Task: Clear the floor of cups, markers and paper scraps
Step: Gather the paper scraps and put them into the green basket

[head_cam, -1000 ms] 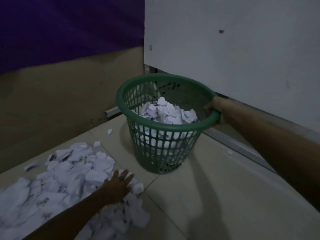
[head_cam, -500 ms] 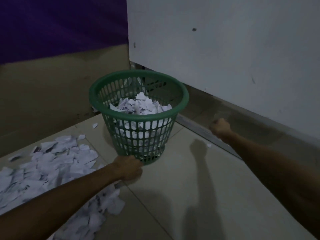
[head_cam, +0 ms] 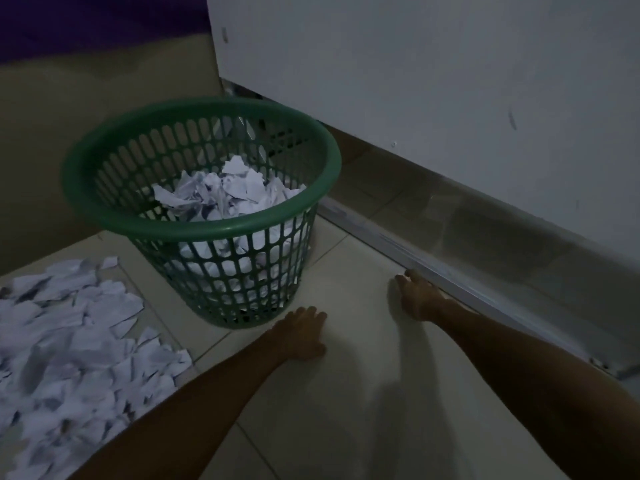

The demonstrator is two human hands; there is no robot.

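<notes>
Fingers (head_cam: 313, 315) of my left hand (head_cam: 298, 336) lie spread and flat on the floor tile (head_cam: 346, 393), holding nothing, just in front of the green basket (head_cam: 194, 226). My right hand (head_cam: 420, 299) also rests on the tile with its fingers loosely bent and empty, its tips right beside the metal rail (head_cam: 450, 275) that runs along the foot of the white panel (head_cam: 415, 81).

The basket stands upright, partly filled with paper scraps (head_cam: 228, 192), its far rim near the panel's lower edge. A large heap of scraps on the floor (head_cam: 69, 341) lies to the left, its near edge just beside my left forearm. Between the basket, the rail and my two arms the tile gives me open room; the rail and panel close off the right side.

Half a second ago my left hand was gripping the basket's base and my right hand was a fist raised off the floor; now both have let go and are down on the tile, and the basket sits closer to me.
</notes>
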